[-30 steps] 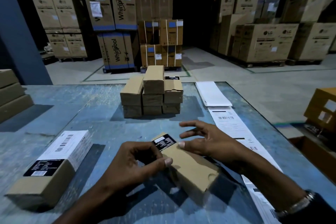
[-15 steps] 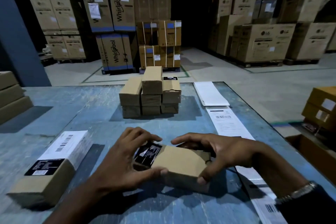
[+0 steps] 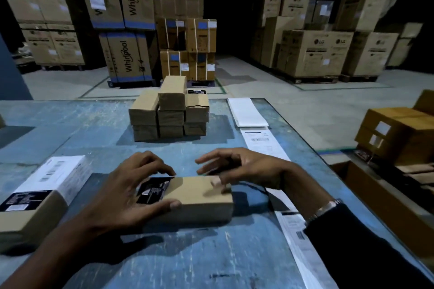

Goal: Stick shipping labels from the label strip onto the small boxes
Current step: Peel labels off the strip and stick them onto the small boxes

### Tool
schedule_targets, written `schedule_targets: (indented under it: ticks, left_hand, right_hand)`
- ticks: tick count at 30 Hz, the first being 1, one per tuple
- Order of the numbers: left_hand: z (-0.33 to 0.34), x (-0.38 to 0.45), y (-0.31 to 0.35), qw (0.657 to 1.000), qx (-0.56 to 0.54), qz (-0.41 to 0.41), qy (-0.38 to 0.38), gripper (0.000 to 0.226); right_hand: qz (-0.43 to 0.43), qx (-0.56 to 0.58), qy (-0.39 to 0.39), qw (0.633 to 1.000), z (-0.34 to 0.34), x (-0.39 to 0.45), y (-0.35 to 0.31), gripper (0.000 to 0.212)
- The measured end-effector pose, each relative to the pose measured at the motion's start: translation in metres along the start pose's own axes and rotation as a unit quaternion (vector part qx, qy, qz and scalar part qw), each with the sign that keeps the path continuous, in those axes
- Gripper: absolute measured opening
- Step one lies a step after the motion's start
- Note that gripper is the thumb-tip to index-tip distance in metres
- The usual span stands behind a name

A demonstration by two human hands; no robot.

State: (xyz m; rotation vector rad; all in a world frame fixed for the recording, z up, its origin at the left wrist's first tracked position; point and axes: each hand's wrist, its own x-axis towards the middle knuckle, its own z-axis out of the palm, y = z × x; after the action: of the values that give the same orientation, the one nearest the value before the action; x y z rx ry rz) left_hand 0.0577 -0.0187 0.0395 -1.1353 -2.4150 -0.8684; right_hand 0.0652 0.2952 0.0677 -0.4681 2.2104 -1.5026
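A small brown box [image 3: 197, 197] lies flat on the blue worktop [image 3: 94, 124], right in front of the person. It has a black sticker at its left end but no white shipping label on top yet.

The left hand [image 3: 131, 190] holds the box at that end. Its fingers [image 3: 162, 168] curl over the far edge and the thumb presses the near side, so the box is clamped between them. The right hand [image 3: 244, 169] floats just above the right end. Its fingers are spread apart and hold nothing, though one fingertip seems to touch the top.

The label strip [image 3: 265, 145] runs along the right side of the worktop, just beside the box. A box with a white label [image 3: 42, 197] sits to the left, and a stack of plain boxes [image 3: 169, 112] waits farther back.

The next step looks like getting a label. To do it well, the left hand should keep the box from sliding. The right hand should peel one label slowly from a corner so it does not curl or tear. Then it should lay the label straight on the bare brown top and rub it flat from one edge.
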Motion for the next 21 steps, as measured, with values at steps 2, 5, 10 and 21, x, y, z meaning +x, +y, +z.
schedule_targets:
  ticks: [2,5,10,21]
  left_hand:
    - [0.0,-0.001,0.009,0.999,0.004,0.011,0.033,0.056]
    - [0.001,-0.004,0.031,0.994,0.03,0.038,0.094,0.052]
    - [0.023,-0.017,0.099,0.984,0.029,0.052,0.169,0.03]
    - [0.143,-0.082,0.234,0.994,-0.1,-0.011,0.051,0.009]
  right_hand:
    - [0.004,-0.007,0.064,0.998,-0.002,-0.004,-0.004,0.046]
    - [0.008,-0.08,0.12,0.99,-0.006,-0.019,-0.011,0.042]
    - [-0.01,-0.197,0.17,0.966,0.002,-0.103,-0.015,0.029]
    - [-0.039,-0.198,0.205,0.958,0.069,-0.236,0.077,0.033]
